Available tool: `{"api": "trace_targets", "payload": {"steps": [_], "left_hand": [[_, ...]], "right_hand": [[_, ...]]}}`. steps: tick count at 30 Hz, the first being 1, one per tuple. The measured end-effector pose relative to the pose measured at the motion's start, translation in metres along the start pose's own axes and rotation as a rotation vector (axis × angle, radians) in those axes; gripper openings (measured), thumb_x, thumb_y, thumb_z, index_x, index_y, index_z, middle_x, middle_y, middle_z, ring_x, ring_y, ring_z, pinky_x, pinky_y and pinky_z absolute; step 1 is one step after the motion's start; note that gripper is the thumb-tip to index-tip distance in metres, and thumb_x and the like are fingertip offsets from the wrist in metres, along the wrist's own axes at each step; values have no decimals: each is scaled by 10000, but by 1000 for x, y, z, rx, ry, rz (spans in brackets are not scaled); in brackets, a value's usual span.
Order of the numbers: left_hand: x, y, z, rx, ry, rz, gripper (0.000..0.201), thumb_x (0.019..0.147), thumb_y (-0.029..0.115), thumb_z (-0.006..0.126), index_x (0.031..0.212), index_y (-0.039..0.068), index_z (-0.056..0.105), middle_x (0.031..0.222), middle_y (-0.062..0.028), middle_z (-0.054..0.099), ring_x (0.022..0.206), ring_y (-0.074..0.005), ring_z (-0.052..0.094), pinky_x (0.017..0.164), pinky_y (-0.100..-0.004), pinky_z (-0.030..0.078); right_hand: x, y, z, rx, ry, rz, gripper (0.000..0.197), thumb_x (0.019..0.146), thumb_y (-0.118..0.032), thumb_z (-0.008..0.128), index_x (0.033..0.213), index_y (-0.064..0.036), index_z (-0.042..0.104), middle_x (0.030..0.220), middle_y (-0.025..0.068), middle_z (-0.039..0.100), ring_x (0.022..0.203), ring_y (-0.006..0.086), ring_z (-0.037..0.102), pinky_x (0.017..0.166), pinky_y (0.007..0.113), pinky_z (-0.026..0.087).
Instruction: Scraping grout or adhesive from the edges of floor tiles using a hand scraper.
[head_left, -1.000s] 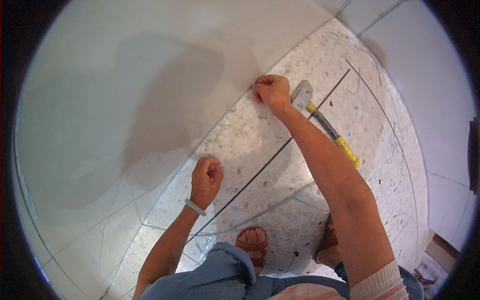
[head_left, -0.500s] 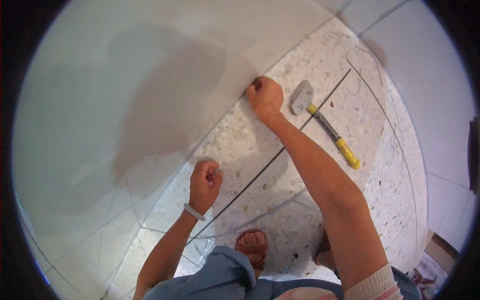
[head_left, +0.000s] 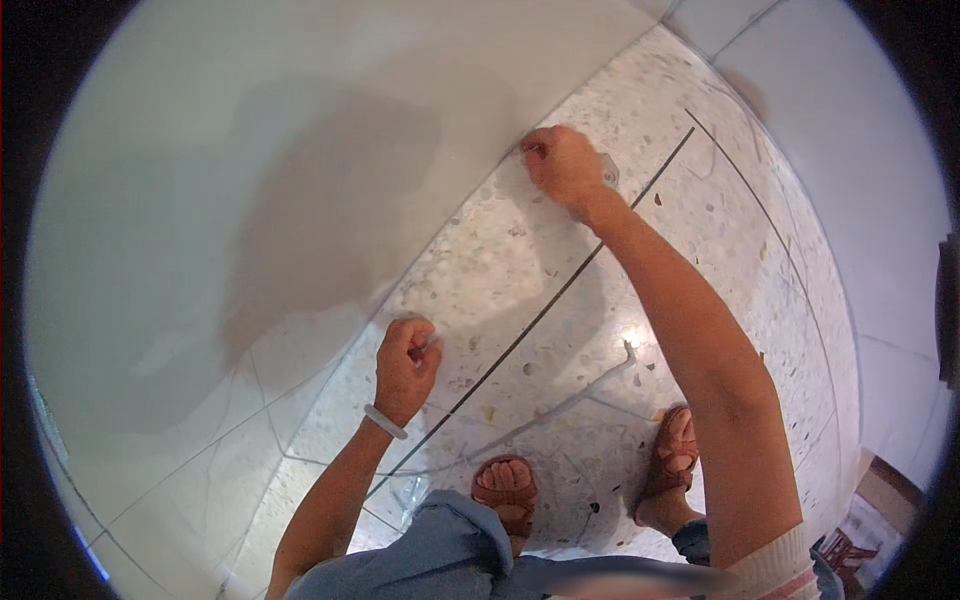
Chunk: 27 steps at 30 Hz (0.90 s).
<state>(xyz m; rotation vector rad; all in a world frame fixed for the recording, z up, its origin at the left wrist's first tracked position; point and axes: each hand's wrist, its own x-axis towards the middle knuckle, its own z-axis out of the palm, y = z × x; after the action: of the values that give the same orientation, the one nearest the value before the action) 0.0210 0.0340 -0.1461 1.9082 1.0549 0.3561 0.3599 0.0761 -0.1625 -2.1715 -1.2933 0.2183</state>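
Observation:
My right hand (head_left: 570, 165) is closed, its fingertips at the seam where a large smooth pale panel (head_left: 150, 250) meets the speckled terrazzo floor (head_left: 480, 300). What its fingers hold, if anything, is hidden. Beside its wrist shows a piece of the grey head of a hammer (head_left: 610, 172); my forearm covers the rest. My left hand (head_left: 405, 360), with a pale band on the wrist, hovers over the floor near the same seam. Its fingers are curled in toward the thumb, and anything between them is too small to make out.
A straight dark line (head_left: 545, 315) runs diagonally across the floor between my hands. A thin curved dark line (head_left: 765, 205) lies farther right, near a pale wall (head_left: 850, 170). My sandalled feet (head_left: 505, 490) stand at the bottom. Some reddish-brown object (head_left: 848, 552) is at the lower right.
My right hand has slid up and to the right along the seam, and its arm now covers most of the hammer. My left hand has barely moved.

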Motion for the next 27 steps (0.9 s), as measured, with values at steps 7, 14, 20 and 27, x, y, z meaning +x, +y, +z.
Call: {"api": "trace_targets", "payload": {"steps": [7,14,20,27], "left_hand": [[-1,-5,0,-20,-41,-53,227,805,-8,682,1005,51,592,874,-56,513,710,-139,507,616,-260,467],[-4,-12,2,-66,-13,-85,226,795,-21,679,988,52,589,870,-39,510,692,-119,497,598,-251,458],[0,-3,0,-28,-42,-71,204,805,-14,663,986,46,589,873,-44,523,668,-115,495,589,-250,454],[22,8,-4,158,-55,29,257,854,31,647,1107,38,601,961,-55,611,768,-128,573,662,-256,480]], "right_hand": [[-7,-22,12,219,-198,196,191,786,-161,644,898,-25,717,910,193,698,886,375,668,797,434,534],[-9,-23,30,220,-46,139,148,748,-77,594,818,18,682,852,239,660,829,421,644,753,461,526],[-17,-23,29,252,-54,119,178,749,-124,672,862,11,699,836,195,679,810,360,662,744,416,522],[-101,-62,0,362,-306,-351,405,737,-98,731,1130,-62,637,1075,149,601,1012,339,588,849,423,490]]}}
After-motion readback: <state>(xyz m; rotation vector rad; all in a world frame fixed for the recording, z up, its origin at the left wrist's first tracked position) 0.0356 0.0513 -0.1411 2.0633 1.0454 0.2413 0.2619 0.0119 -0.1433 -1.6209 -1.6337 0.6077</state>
